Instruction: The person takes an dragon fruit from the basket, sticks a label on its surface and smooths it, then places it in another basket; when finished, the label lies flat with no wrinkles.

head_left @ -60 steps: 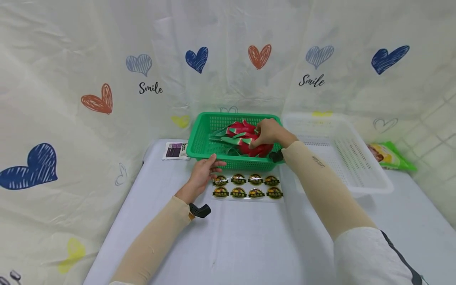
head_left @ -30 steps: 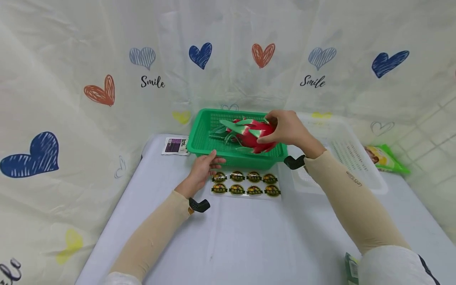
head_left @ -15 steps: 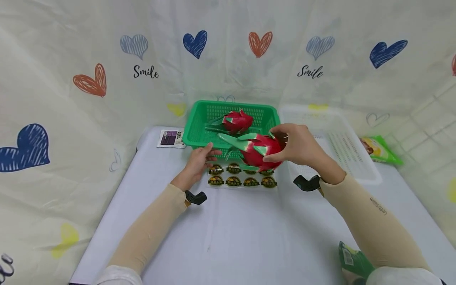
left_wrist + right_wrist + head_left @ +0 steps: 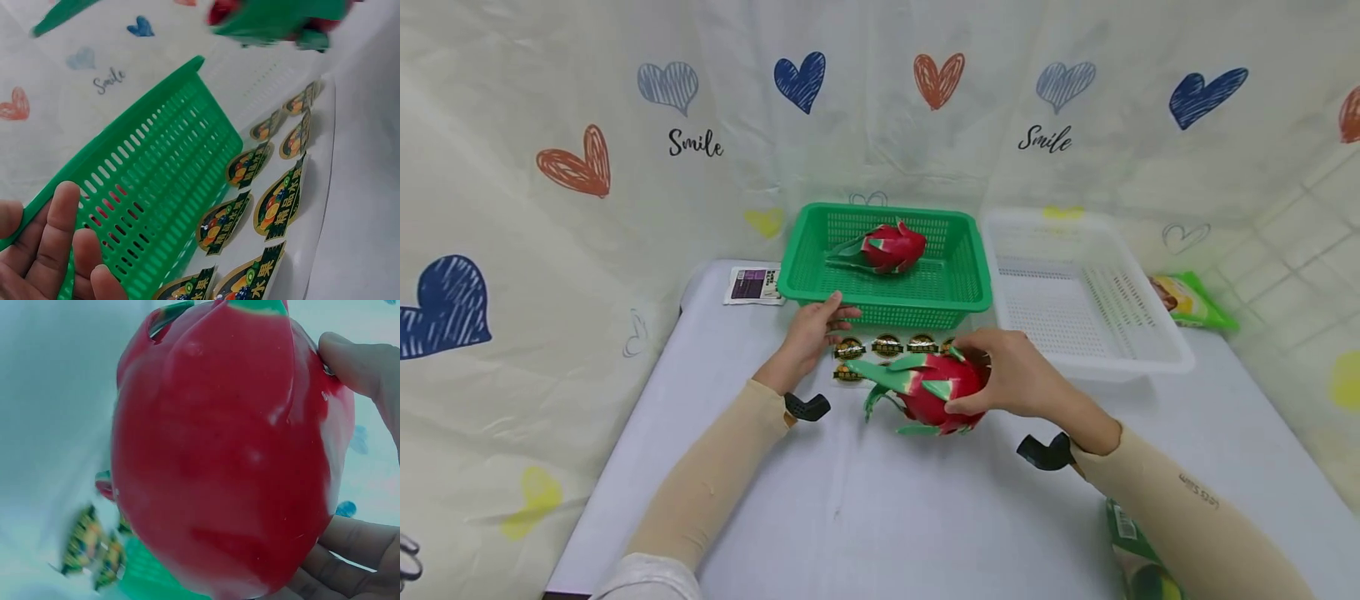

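Note:
A red dragon fruit [image 4: 936,392] with green leafy scales is held in my right hand [image 4: 1030,375], over the table in front of the green basket. Its smooth red end [image 4: 219,462] fills the right wrist view, with thumb and fingers around one side. My left hand [image 4: 808,337] grips the front left of the green basket [image 4: 917,315], the thumb at the rim and the fingers against the outer wall. Inside that basket lies a second dragon fruit [image 4: 895,247]. A sheet of round fruit stickers [image 4: 275,212] lies before the basket, partly covered by the held fruit in the head view.
To the right of the green basket stands a white basket [image 4: 1060,308]. A purple-and-white packet [image 4: 752,285] lies at the left. Beyond the white basket is a green-yellow bag [image 4: 1191,300]; another green bag [image 4: 1135,542] lies near the right forearm.
My right hand has lifted one dragon fruit out of the green basket and brought it toward me, over the sticker sheet. The left hand has stayed at the basket's rim.

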### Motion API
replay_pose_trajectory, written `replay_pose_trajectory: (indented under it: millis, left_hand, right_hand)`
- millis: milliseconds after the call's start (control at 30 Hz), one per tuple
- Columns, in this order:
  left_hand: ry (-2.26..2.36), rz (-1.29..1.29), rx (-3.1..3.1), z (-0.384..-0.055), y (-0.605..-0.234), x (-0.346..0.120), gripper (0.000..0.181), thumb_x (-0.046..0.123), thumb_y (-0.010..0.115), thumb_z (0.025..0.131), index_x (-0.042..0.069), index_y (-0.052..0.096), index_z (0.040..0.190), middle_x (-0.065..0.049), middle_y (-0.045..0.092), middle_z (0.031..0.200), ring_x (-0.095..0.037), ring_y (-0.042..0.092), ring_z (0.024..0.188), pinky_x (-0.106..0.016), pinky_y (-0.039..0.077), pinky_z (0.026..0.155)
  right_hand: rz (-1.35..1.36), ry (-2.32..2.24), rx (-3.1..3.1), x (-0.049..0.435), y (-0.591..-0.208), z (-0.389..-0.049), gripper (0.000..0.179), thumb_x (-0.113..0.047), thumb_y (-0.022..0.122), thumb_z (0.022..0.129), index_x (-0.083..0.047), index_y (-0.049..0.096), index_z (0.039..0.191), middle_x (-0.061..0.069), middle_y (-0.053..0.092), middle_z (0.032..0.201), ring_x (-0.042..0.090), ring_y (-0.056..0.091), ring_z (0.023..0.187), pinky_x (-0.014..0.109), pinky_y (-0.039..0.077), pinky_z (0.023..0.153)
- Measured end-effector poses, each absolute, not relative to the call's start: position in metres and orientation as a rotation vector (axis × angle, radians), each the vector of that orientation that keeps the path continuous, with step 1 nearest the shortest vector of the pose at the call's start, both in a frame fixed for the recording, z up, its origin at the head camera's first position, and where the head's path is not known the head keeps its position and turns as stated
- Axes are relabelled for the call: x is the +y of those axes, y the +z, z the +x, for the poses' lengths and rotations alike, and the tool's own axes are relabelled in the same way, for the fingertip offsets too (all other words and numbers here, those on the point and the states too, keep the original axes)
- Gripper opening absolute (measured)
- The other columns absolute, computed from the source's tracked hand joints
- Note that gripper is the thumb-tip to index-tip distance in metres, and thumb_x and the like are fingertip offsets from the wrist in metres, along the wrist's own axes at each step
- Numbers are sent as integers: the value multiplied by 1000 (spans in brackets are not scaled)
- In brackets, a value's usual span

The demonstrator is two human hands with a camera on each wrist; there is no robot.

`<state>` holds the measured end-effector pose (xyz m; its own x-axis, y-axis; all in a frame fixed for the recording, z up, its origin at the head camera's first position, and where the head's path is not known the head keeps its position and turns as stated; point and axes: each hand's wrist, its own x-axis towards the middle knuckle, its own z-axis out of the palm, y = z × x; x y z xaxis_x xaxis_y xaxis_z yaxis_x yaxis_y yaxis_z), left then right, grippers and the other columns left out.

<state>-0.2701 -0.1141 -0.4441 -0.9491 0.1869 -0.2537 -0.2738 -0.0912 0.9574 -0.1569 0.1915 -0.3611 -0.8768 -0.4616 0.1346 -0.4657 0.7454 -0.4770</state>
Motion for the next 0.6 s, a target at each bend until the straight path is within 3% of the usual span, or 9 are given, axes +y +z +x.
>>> replay_pose_trajectory:
  millis: [267, 600]
  left_hand:
    - [2115, -88, 1878, -270, -444, -115, 55, 47, 48, 109, 0, 71, 124, 11, 74, 93, -16, 61, 97, -36, 48, 88]
    - [2114, -99, 1877, -272, -444, -116, 53, 47, 49, 109, 1, 71, 125, 12, 74, 93, -15, 62, 97, -34, 49, 86]
  right_hand:
    - [801, 813, -2973, 185, -383, -134, 68, -40, 98, 67, -6, 72, 120, -1, 73, 105, 11, 65, 92, 24, 59, 75]
    - [810, 680, -2978, 169, -387, -111, 72, -41, 100, 64, -6, 70, 120, 1, 72, 109, 14, 65, 97, 27, 59, 78]
